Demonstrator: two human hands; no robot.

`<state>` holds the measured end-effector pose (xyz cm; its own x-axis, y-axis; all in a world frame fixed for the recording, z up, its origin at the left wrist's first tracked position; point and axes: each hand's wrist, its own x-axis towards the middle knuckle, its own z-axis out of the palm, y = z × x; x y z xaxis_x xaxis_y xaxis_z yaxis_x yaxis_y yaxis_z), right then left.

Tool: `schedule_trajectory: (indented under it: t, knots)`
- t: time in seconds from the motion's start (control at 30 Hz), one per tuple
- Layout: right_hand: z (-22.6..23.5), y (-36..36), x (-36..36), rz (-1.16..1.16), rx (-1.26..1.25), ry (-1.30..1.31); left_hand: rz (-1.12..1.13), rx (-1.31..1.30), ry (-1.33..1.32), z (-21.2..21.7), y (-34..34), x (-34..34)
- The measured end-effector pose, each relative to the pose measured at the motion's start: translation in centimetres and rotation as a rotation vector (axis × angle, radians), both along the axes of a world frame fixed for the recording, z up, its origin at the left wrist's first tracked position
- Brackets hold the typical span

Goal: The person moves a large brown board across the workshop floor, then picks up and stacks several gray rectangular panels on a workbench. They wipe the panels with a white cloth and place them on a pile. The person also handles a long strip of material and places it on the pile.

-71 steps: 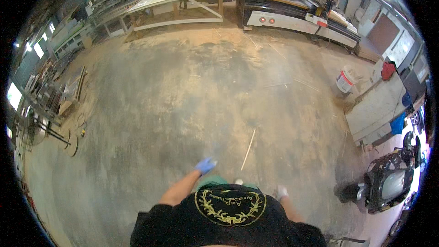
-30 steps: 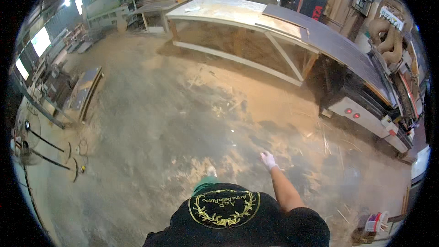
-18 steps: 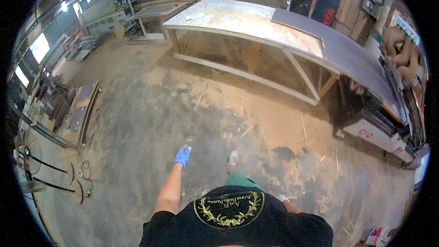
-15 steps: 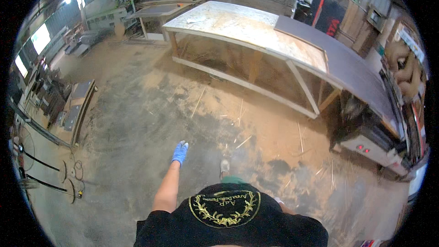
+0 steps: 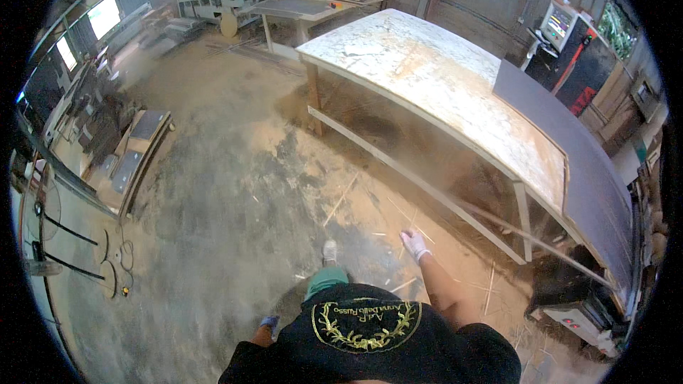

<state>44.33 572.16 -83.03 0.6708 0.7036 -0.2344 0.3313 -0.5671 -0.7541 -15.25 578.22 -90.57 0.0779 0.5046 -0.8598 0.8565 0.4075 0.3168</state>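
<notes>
Ahead of the black shirt (image 5: 370, 341), on the person's right, the white-gloved right hand (image 5: 415, 244) hangs over the floor (image 5: 206, 263), its fingers loosely curled; whether they hold anything cannot be told. Low at the other side, the blue-gloved left hand (image 5: 269, 322) shows too small and dim to read its fingers.

Just beyond the right hand in this view, a thin wood strip (image 5: 341, 199) lies flat on the floor, its long axis slanting from lower left to upper right. A shorter strip (image 5: 404, 285) nearer the shirt slants the same way, more nearly crosswise. Such strips should be light and stiff but easily snapped, best pinched at mid-length; sawdust may make them slick.

Farther out, apart from both hands, stands the marbled tabletop (image 5: 441, 82), its long axis running from upper left to lower right, one corner pointing toward the far left. It looks broad, rigid and heavy, likely smooth under dust, with its near edge the natural hold. A dark grey panel (image 5: 569, 128) adjoins it on the right.
</notes>
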Motion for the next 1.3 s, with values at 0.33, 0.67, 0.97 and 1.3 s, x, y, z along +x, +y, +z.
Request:
schedule_trajectory:
  t: [0.33,0.67,0.97,1.3]
  knots:
    - [-1.8,6.1,11.6,-0.377,0.009,0.071,-0.228,0.542,-0.145,6.8,43.0,30.9]
    - [-5.3,5.9,16.8,-0.335,-0.455,0.244,-0.26,0.963,-0.37,21.4,64.8,66.5]
    - [3.9,21.7,29.0,-0.575,-0.109,0.145,-0.645,1.339,-0.023,20.2,88.0,75.6]
    - [-1.0,22.7,9.9,-1.278,-0.311,0.451,-1.07,1.013,0.288,21.2,90.9,94.5]
